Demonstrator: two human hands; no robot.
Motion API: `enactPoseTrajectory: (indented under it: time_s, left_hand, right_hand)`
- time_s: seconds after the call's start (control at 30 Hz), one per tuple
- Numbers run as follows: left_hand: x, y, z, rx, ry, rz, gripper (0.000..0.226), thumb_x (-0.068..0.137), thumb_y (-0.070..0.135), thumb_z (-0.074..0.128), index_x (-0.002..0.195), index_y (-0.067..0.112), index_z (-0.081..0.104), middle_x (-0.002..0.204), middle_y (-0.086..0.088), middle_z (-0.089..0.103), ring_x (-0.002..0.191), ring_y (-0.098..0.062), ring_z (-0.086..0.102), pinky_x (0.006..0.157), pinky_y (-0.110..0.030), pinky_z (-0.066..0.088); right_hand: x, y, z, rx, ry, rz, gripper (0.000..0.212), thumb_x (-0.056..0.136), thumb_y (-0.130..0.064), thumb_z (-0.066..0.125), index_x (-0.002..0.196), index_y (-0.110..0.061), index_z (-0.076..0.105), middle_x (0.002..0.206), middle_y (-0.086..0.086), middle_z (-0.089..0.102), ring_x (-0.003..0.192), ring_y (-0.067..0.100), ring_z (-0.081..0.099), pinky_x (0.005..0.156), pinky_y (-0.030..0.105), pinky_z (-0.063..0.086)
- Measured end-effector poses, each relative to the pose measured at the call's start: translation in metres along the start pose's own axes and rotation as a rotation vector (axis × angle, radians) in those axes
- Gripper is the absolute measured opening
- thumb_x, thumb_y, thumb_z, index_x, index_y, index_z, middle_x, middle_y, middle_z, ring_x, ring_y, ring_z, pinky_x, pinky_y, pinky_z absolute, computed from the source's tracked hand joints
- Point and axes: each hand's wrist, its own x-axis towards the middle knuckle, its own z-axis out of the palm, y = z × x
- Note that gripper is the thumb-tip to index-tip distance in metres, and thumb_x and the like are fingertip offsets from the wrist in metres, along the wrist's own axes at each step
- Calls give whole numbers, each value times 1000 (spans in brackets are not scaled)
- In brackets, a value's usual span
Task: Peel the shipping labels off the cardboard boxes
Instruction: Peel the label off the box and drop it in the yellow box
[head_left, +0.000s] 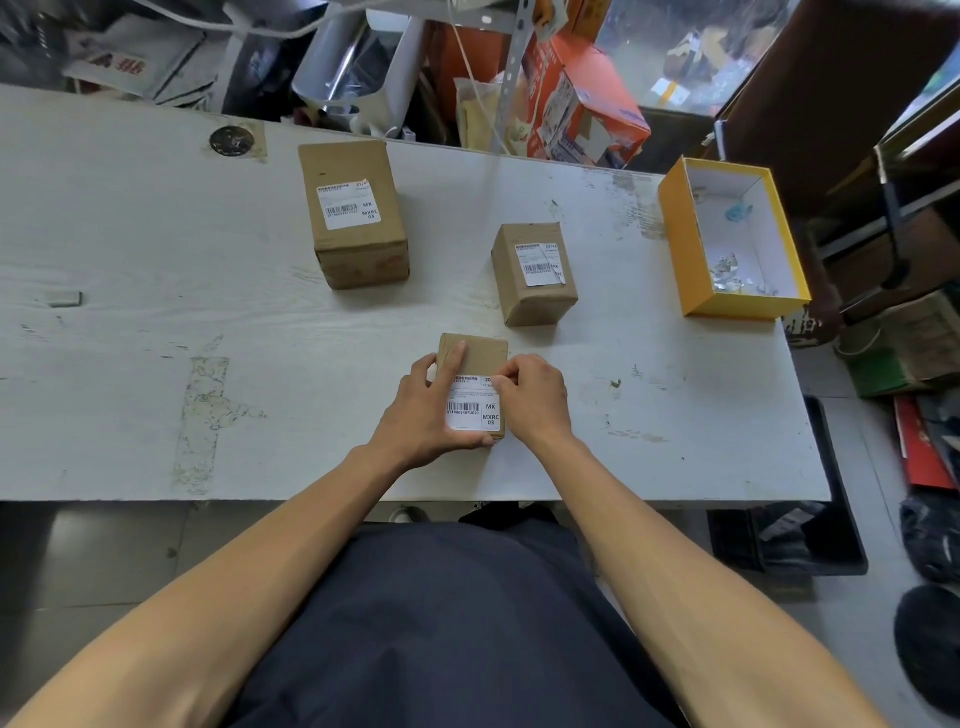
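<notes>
Three brown cardboard boxes lie on the white table (156, 312), each with a white barcode label on top. My left hand (423, 408) grips the nearest box (485, 351) from its left side, forefinger stretched over the top. On that box's label (471, 410), my right hand (535, 397) pinches at the upper right corner with its fingertips. A mid-sized box (535, 299) with its label (539, 265) stands behind to the right. The largest box (358, 254) with its label (349, 205) stands at the back left.
An open yellow box (680, 244) with a white inside holds paper scraps at the table's right end. A small grey block (66, 298) lies at the left. Clutter and an orange carton (587, 104) crowd behind the table's far edge.
</notes>
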Motion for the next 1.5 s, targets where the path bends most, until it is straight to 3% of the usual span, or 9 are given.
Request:
enactPoseTrajectory:
  time_s: [0.57, 0.87, 1.13, 1.3, 1.5]
  left_hand:
    - [0, 0, 0, 1, -4, -1, 126, 58, 68, 79, 150, 49, -4, 156, -7, 13, 136, -30, 29, 102, -50, 44]
    - [0, -1, 0, -7, -5, -2, 125, 57, 69, 79, 149, 50, -4, 156, -5, 13, 136, -29, 29, 102, -49, 44]
    - [-1, 0, -1, -9, -9, -2, 125, 58, 66, 81, 149, 50, -4, 155, -4, 13, 137, -28, 27, 103, -47, 43]
    - [-1, 1, -2, -3, -10, -5, 125, 58, 66, 80, 150, 50, -3, 156, -5, 13, 137, -28, 27, 102, -46, 43]
    - [-1, 2, -2, 1, -12, -8, 125, 59, 64, 81, 151, 48, -2, 156, -5, 13, 137, -28, 27, 103, -45, 42]
  right_hand:
    - [0, 1, -1, 31, 2, 25, 7, 87, -17, 59, 84, -14, 64, 94, 1, 65, 89, 18, 58, 80, 32, 45]
    - [-2, 1, 0, 86, 17, 49, 7, 87, -16, 60, 84, -13, 66, 93, 2, 65, 88, 20, 60, 83, 40, 50]
    - [-1, 0, -2, 117, 0, 76, 6, 86, -16, 61, 82, -16, 65, 92, 0, 67, 89, 19, 61, 83, 35, 49]
    - [-1, -1, -8, 185, -36, 108, 11, 83, -15, 63, 75, -22, 64, 83, -3, 67, 83, 17, 63, 75, 28, 48]
    - [-1, 0, -6, 244, -27, 146, 9, 82, -15, 65, 76, -21, 67, 83, -2, 70, 83, 17, 66, 80, 34, 54]
